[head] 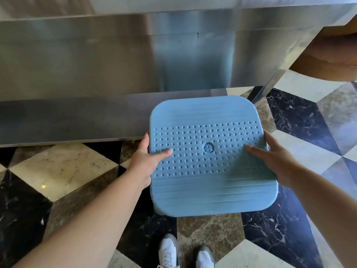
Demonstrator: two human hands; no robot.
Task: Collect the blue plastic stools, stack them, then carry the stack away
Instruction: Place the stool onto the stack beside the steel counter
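One blue stool [210,155] is all I can count from the head camera, seen from straight above so that only its square seat with rounded corners shows; whether more seats sit nested under it I cannot tell. The seat carries a band of small raised dots across the middle, one round hub at the centre, and fine ribs along the near and far edges. I see two hands on it. My left hand [148,157] clasps the left edge, thumb laid flat on the dotted top and the fingers curled out of sight beneath the rim. My right hand [278,159] lies against the right edge with its fingers spread loosely over the top and side, touching the plastic rather than clenched on it. The stool sits just in front of one stainless steel counter [116,64], its far edge overlapping the counter's lower panel. Below it lies a floor [63,167] of black, cream and brown marble tiles, and two white shoes [185,254] show at the bottom edge.
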